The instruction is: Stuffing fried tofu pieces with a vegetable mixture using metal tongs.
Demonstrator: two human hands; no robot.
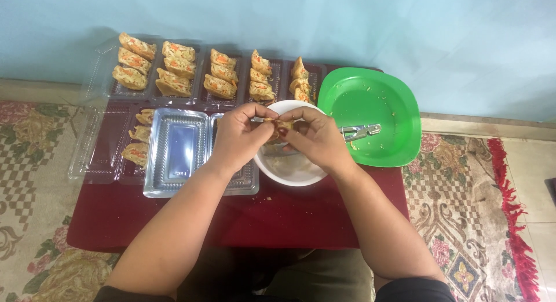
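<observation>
My left hand (238,135) and my right hand (313,135) meet over a white bowl (289,174) and together pinch a small stuffed fried snack (280,127) between the fingertips. The bowl stands on a low dark red table (278,215), its contents mostly hidden by my hands. An empty clear plastic tray (176,148) lies just left of my left hand.
A green plate (376,105) with a metal stapler (360,131) on it sits right of the bowl. Several clear trays filled with stuffed snacks (174,67) line the table's far edge, one more (138,142) at left. A patterned rug (463,209) surrounds the table.
</observation>
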